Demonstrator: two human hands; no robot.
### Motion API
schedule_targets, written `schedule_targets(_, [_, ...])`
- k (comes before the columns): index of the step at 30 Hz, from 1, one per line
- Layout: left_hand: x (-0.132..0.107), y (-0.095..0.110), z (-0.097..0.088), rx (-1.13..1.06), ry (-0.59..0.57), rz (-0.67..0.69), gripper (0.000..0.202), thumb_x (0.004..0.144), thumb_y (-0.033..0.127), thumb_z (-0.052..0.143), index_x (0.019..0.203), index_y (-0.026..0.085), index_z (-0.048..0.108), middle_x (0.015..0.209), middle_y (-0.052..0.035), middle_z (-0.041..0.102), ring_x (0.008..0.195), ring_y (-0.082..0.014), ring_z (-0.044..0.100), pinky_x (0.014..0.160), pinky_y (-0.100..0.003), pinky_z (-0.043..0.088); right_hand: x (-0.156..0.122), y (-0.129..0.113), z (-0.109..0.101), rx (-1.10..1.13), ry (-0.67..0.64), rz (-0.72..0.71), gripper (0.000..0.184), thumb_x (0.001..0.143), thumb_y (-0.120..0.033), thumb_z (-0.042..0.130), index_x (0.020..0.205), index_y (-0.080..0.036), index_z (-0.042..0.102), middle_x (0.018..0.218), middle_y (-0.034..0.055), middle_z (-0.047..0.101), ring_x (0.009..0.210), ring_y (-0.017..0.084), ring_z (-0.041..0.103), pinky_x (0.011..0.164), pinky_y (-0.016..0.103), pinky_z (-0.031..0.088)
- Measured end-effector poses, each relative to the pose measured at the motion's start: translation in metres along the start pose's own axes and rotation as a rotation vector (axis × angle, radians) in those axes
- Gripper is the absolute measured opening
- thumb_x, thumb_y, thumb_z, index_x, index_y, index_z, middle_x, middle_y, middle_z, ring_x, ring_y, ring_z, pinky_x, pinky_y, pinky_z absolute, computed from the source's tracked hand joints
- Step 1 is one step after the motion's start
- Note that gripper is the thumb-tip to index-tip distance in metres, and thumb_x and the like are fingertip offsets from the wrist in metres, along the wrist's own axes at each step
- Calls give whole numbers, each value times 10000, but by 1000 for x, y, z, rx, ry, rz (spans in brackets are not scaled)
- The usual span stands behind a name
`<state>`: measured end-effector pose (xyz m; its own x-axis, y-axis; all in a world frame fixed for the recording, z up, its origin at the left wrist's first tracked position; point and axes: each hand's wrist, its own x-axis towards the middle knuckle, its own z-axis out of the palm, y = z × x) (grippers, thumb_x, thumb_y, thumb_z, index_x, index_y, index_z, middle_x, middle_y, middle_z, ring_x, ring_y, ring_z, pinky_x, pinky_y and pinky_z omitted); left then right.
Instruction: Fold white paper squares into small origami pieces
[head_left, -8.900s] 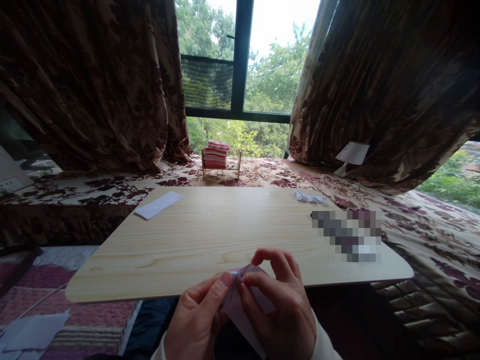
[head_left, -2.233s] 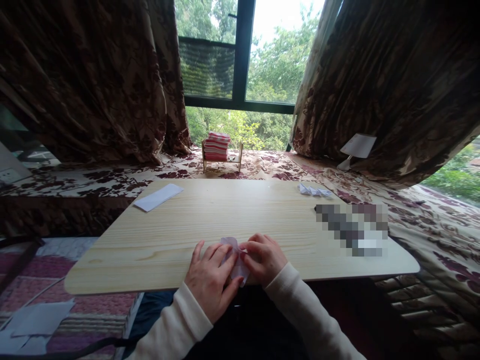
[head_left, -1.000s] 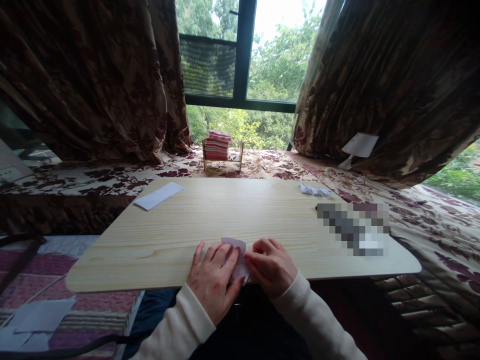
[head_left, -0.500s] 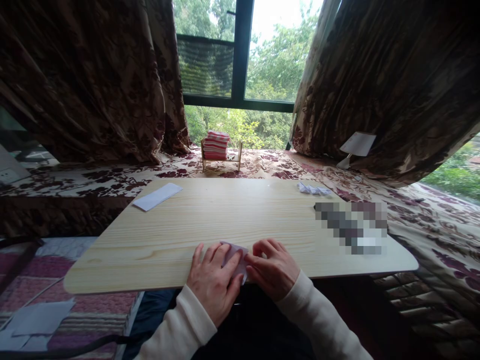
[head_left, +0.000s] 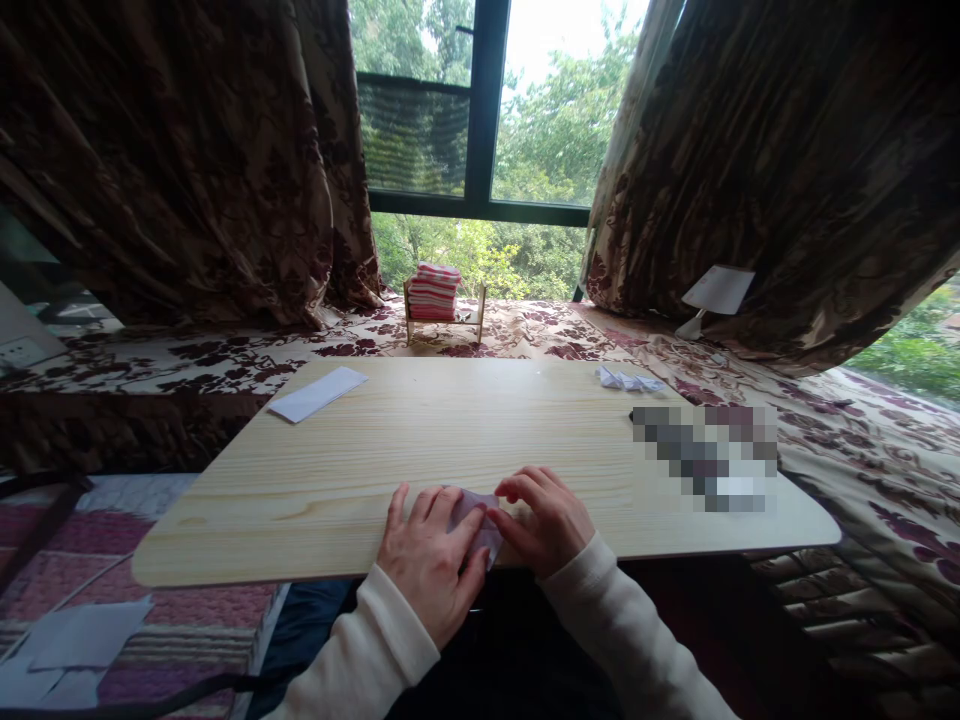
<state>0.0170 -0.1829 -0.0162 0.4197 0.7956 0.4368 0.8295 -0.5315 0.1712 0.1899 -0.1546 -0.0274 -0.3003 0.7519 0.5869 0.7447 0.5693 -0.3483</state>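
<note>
A small folded piece of pale paper [head_left: 477, 512] lies at the near edge of the light wooden table [head_left: 450, 430]. My left hand [head_left: 427, 555] rests flat on its left part, fingers stretched out and pressing it down. My right hand [head_left: 541, 518] has its fingers curled, the fingertips pressed on the paper's right edge. Most of the paper is hidden beneath the two hands.
A white paper strip [head_left: 318, 392] lies at the table's far left and crumpled white folded papers [head_left: 628, 380] at the far right. A small wooden rack with striped cloth [head_left: 435, 298] stands by the window. Loose sheets [head_left: 67, 640] lie on the floor at left.
The paper, held up between both hands earlier, now lies pressed on the table. In the last second my right fingertips have slid left over the paper, flattening it further.
</note>
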Motion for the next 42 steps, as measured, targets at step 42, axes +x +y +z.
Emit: schedule_targets(42, [1,3,-4,63,-34,-14,321,797,374,445,1070,280,585,890,-63,528,887,-232,459,935,-521,237,-1,-4,-7,-1,-146,194,85,735,-262,586,691,-199,622,651,8,568,673,157,521,651,283,410])
